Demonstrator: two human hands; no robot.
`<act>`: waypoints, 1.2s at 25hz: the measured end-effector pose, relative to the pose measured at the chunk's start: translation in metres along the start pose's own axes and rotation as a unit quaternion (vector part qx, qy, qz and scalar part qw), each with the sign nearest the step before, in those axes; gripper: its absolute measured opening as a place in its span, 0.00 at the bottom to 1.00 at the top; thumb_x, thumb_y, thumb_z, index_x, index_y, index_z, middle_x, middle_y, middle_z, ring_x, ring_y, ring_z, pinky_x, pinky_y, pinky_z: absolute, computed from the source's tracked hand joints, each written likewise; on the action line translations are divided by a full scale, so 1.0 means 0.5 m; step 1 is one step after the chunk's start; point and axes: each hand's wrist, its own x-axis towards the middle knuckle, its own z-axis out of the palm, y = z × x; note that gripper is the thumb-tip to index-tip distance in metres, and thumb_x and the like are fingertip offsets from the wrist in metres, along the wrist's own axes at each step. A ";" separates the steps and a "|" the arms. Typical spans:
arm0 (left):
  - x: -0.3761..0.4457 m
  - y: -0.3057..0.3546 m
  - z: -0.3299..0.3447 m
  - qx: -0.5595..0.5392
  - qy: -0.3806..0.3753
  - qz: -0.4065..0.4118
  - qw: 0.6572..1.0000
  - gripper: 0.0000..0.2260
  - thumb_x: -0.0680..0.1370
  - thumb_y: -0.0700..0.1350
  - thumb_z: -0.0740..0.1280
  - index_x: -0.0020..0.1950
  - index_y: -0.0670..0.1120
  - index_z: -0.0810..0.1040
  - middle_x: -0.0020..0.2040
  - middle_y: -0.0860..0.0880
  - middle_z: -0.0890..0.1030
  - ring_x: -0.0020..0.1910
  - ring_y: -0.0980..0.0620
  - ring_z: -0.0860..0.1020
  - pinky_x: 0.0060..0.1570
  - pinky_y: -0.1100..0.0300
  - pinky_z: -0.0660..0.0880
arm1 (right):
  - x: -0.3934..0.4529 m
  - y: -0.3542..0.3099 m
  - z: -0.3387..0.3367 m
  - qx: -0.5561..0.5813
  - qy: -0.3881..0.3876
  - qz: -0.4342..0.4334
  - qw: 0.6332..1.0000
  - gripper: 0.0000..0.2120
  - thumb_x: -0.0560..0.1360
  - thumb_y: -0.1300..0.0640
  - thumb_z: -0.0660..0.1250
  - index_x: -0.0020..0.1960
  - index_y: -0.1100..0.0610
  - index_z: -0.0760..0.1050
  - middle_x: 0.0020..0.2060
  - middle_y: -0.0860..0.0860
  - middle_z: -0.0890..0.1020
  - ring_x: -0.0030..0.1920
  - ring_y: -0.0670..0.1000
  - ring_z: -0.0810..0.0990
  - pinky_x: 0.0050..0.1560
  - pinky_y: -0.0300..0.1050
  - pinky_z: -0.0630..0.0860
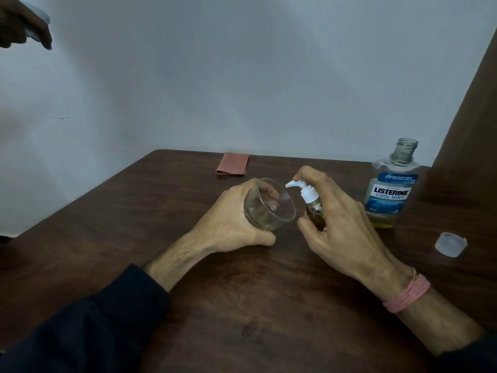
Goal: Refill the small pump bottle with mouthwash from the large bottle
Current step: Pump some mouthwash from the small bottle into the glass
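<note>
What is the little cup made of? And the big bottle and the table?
The little cup looks like clear glass: you can see fingers through it, and its rim shines. The big bottle looks like clear plastic with a glossy blue printed label; yellow liquid shows through at the bottom. The table looks like dark brown wood with grain lines, though it could be a wood-look coating.

A single head-worn view looks forward and down, close over the table (134,211), facing the wall (242,76).
</note>
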 end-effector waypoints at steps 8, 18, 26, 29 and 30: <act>-0.002 -0.016 0.016 0.007 0.063 0.035 0.997 0.35 0.65 0.46 0.88 0.68 0.59 0.80 0.62 0.61 0.88 0.61 0.63 0.87 0.57 0.70 0.81 | -0.004 -0.018 -0.013 0.013 -0.045 0.003 0.999 0.35 0.76 0.59 0.72 0.75 0.35 0.62 0.54 0.27 0.74 0.43 0.33 0.80 0.39 0.27 0.70; 0.000 -0.016 0.017 -0.028 0.012 0.071 0.997 0.34 0.66 0.42 0.87 0.69 0.57 0.79 0.59 0.55 0.88 0.54 0.54 0.90 0.51 0.57 0.88 | -0.005 -0.051 -0.022 0.024 -0.049 -0.022 0.998 0.36 0.77 0.59 0.72 0.77 0.36 0.62 0.56 0.32 0.74 0.43 0.32 0.80 0.36 0.28 0.73; 0.002 -0.017 0.021 -0.053 0.020 0.067 0.996 0.33 0.66 0.39 0.88 0.67 0.56 0.81 0.60 0.58 0.88 0.57 0.56 0.90 0.54 0.62 0.85 | -0.003 -0.045 -0.035 0.020 -0.005 0.001 1.000 0.32 0.75 0.57 0.70 0.74 0.38 0.63 0.53 0.25 0.75 0.45 0.38 0.81 0.39 0.26 0.72; -0.003 -0.014 0.021 -0.054 0.028 0.065 0.996 0.33 0.67 0.41 0.88 0.68 0.57 0.80 0.60 0.58 0.89 0.57 0.56 0.90 0.53 0.63 0.84 | -0.005 -0.043 -0.033 0.014 -0.022 -0.003 1.000 0.33 0.76 0.59 0.71 0.74 0.37 0.63 0.52 0.27 0.76 0.43 0.36 0.81 0.41 0.26 0.68; -0.005 -0.013 0.020 -0.056 0.029 0.064 0.996 0.33 0.67 0.42 0.88 0.68 0.57 0.80 0.60 0.58 0.89 0.56 0.56 0.89 0.52 0.64 0.83 | -0.007 -0.044 -0.031 0.018 -0.031 -0.014 0.999 0.34 0.76 0.59 0.71 0.75 0.36 0.63 0.53 0.26 0.76 0.43 0.33 0.81 0.41 0.26 0.69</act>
